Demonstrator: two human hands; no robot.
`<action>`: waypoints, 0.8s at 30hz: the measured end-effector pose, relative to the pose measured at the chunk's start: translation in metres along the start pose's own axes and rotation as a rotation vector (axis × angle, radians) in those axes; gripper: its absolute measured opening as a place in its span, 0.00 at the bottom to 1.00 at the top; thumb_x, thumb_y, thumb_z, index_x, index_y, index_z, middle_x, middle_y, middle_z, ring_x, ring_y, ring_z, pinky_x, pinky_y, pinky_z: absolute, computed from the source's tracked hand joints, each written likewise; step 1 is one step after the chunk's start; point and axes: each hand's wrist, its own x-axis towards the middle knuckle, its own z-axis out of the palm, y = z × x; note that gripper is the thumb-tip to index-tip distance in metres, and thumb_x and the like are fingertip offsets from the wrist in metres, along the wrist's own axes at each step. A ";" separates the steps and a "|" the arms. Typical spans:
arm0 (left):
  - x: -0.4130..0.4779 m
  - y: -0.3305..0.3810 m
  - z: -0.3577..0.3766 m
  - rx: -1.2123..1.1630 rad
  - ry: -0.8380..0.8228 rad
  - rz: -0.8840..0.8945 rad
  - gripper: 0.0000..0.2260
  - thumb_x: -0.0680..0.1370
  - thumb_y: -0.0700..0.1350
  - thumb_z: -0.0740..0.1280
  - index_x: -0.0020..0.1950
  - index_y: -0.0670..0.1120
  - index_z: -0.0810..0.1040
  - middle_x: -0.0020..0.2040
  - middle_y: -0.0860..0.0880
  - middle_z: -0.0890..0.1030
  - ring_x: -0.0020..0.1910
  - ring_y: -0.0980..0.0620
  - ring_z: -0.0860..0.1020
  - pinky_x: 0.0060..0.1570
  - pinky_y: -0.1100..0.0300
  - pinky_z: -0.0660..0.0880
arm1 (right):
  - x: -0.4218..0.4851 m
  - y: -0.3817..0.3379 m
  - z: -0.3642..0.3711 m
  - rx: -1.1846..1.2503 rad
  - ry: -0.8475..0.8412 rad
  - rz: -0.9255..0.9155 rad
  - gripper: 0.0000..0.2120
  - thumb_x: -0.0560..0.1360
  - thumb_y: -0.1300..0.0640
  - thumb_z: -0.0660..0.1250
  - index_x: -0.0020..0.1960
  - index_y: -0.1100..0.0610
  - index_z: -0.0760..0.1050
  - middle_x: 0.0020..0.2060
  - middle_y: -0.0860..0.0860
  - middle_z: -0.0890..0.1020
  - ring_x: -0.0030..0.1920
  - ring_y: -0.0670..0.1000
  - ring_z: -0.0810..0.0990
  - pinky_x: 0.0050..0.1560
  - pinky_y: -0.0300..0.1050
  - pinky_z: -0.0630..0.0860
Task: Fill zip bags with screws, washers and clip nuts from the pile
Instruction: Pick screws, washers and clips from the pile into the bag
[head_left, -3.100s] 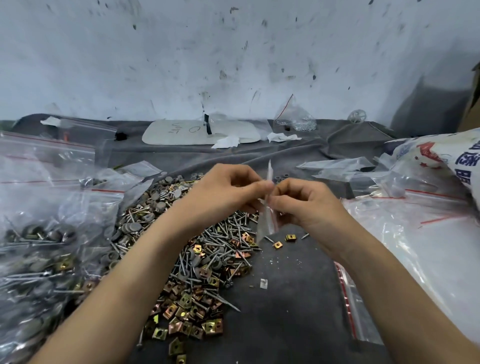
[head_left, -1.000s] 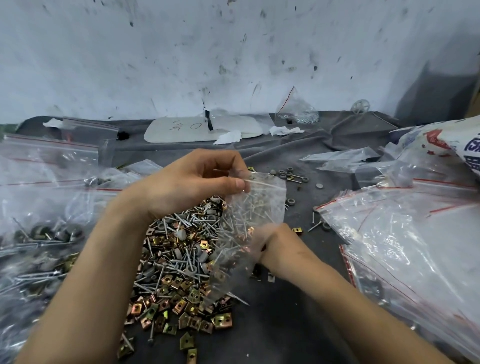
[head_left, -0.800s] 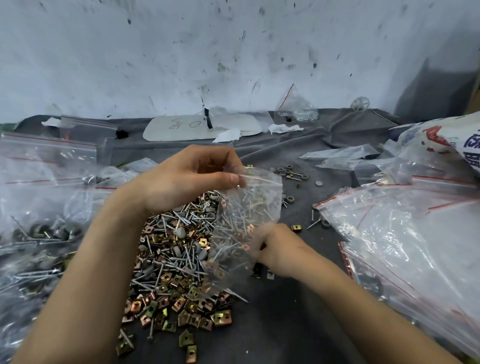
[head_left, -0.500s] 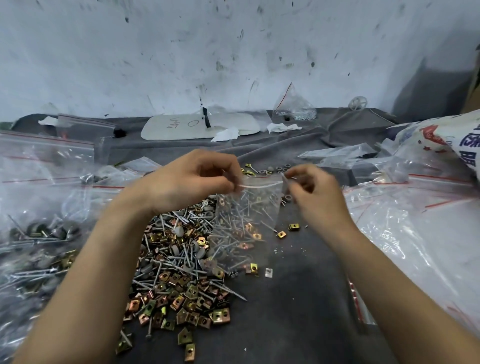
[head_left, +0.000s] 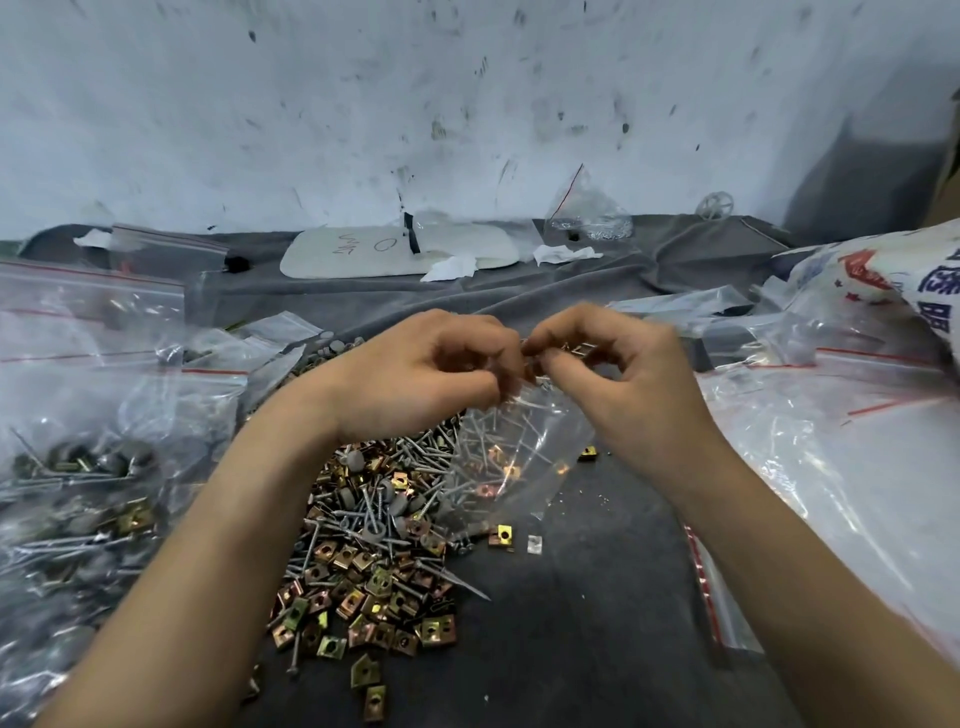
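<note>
Both bare forearms come in from the bottom edge and meet a little above the middle of the view. The left hand (head_left: 415, 379) has its fingers curled, and its thumb and forefinger pinch the top edge of a small clear plastic zip bag (head_left: 514, 457). The right hand (head_left: 623, 384), curled in the same way, pinches this edge from the 3 o'clock side, so the fingertips of the two hands almost touch. The bag hangs from them towards 6 o'clock, in front of the right edge of the pile.

The mouth of the bag is behind the fingers and a little blurred, so I cannot tell if its zip is closed. Thin screws show through the film, but it is hard to separate what is inside from what lies behind.

The grey cloth covering the table (head_left: 571, 649) is soft and wrinkled. At 3 o'clock lie large clear zip bags with red strips (head_left: 831, 493), flat and shiny, cut off by the right edge. At 9 o'clock are clear bags filled with hardware (head_left: 78, 467), cut off by the left edge. Below the left wrist, at 6 to 7 o'clock, spreads the loose pile of thin grey screws, round grey washers and square brass-coloured clip nuts (head_left: 374, 530). A single yellow clip nut (head_left: 503, 535) lies just beside the pile at its 3 o'clock side, under the bag's lower corner.
</note>
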 end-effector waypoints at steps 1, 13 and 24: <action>0.000 0.000 0.000 -0.010 0.003 0.006 0.06 0.70 0.40 0.64 0.39 0.48 0.79 0.41 0.51 0.77 0.42 0.52 0.75 0.44 0.58 0.71 | 0.000 0.000 -0.001 0.022 0.001 -0.008 0.08 0.73 0.63 0.68 0.42 0.50 0.80 0.39 0.45 0.83 0.43 0.46 0.81 0.47 0.39 0.76; -0.002 0.000 -0.003 -0.057 0.059 0.020 0.06 0.69 0.37 0.62 0.37 0.46 0.77 0.49 0.40 0.81 0.50 0.45 0.79 0.49 0.59 0.74 | -0.008 0.063 0.007 -0.328 -0.162 0.493 0.09 0.74 0.61 0.67 0.38 0.51 0.77 0.35 0.46 0.80 0.42 0.51 0.80 0.40 0.39 0.74; -0.004 -0.003 -0.010 -0.039 0.080 -0.012 0.05 0.69 0.38 0.63 0.38 0.44 0.78 0.49 0.41 0.81 0.45 0.55 0.78 0.49 0.64 0.73 | -0.010 0.068 0.030 -0.697 -0.538 0.529 0.11 0.76 0.61 0.62 0.54 0.55 0.81 0.58 0.59 0.77 0.59 0.61 0.75 0.62 0.50 0.72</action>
